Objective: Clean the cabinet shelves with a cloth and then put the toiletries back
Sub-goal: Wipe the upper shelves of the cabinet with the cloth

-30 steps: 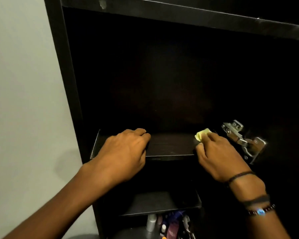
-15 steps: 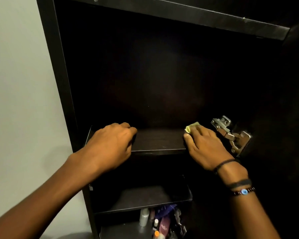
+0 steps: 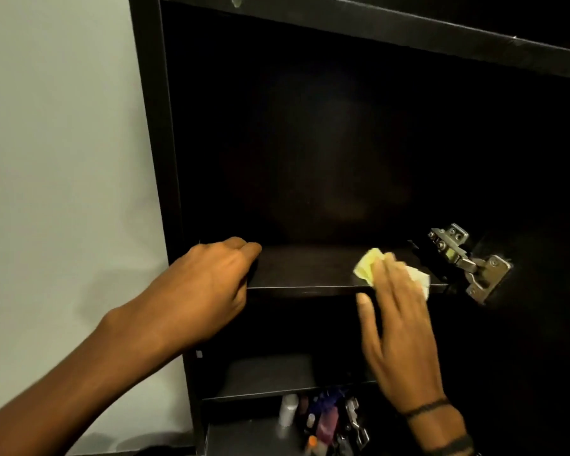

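A dark cabinet stands open in front of me. Its middle shelf (image 3: 310,271) is bare. My left hand (image 3: 201,287) grips the shelf's left front corner, fingers curled over the edge. My right hand (image 3: 395,327) lies flat, fingers stretched, pressing a small yellow cloth (image 3: 367,266) on the right end of that shelf. Part of the cloth sticks out past my fingers on both sides. Several toiletries (image 3: 320,419), small bottles and tubes, sit together at the bottom of the cabinet.
A metal door hinge (image 3: 468,261) juts out just right of the cloth. A lower shelf (image 3: 277,376) sits beneath the middle one. The cabinet's top board (image 3: 408,31) runs overhead. A pale wall (image 3: 63,159) is on the left.
My right hand has flattened out and slid back toward the shelf's front edge with the cloth. My left hand stays on the left corner. The view shifted right.
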### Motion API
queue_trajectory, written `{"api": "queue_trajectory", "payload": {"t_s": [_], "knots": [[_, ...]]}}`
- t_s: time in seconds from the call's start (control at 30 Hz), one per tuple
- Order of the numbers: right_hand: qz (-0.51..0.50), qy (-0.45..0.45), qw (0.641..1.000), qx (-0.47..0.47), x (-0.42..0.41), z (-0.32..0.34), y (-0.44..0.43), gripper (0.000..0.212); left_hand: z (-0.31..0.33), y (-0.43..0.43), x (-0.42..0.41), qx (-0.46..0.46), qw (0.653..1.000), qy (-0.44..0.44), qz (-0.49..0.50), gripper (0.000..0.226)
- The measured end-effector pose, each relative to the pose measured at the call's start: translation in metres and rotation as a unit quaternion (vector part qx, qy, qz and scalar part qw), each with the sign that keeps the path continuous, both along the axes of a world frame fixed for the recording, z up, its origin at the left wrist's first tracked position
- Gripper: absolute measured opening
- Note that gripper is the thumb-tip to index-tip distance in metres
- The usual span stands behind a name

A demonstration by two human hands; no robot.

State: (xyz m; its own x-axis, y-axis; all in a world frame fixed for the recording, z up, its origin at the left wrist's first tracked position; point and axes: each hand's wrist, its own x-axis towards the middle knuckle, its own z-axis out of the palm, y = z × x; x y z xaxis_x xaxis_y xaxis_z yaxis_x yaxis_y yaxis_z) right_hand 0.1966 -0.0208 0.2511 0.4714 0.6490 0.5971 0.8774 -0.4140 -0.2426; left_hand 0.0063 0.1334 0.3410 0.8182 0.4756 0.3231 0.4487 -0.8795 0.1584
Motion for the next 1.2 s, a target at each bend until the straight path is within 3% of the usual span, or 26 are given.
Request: {"api": "queue_trajectory", "payload": {"t_s": [0.13,0.37,0.67,0.8,0.93,1.07,1.2], "knots": [[-0.061,0.032,0.996,0.065,-0.014,-0.03,0.018,0.065,-0.01,-0.004,-0.003,-0.014,1.0,-0.022,-0.004,0.04],[0.083,-0.074,0.993,0.046,-0.096,-0.056,0.073,0.066,-0.015,-0.009,-0.001,-0.036,0.997,-0.051,0.047,0.052],[-0.049,-0.107,0.993,0.007,0.018,-0.03,-0.011,0.059,-0.013,-0.025,-0.006,-0.049,0.996,-0.021,0.073,0.059],[-0.013,-0.058,0.997,0.052,0.016,-0.005,-0.009,0.052,-0.002,-0.038,-0.004,-0.044,0.993,-0.033,0.106,0.053],[0.141,0.001,0.988,0.068,-0.01,0.023,0.005,0.041,0.022,-0.052,-0.006,-0.038,0.991,-0.081,0.097,0.05],[0.191,0.139,0.956,0.171,-0.026,0.069,0.007,0.041,0.066,-0.066,-0.014,0.033,0.987,-0.147,0.059,0.052],[0.237,0.111,0.903,0.341,-0.03,0.153,-0.008,0.04,0.117,-0.074,-0.026,0.14,0.958,-0.248,0.028,0.046]]}}
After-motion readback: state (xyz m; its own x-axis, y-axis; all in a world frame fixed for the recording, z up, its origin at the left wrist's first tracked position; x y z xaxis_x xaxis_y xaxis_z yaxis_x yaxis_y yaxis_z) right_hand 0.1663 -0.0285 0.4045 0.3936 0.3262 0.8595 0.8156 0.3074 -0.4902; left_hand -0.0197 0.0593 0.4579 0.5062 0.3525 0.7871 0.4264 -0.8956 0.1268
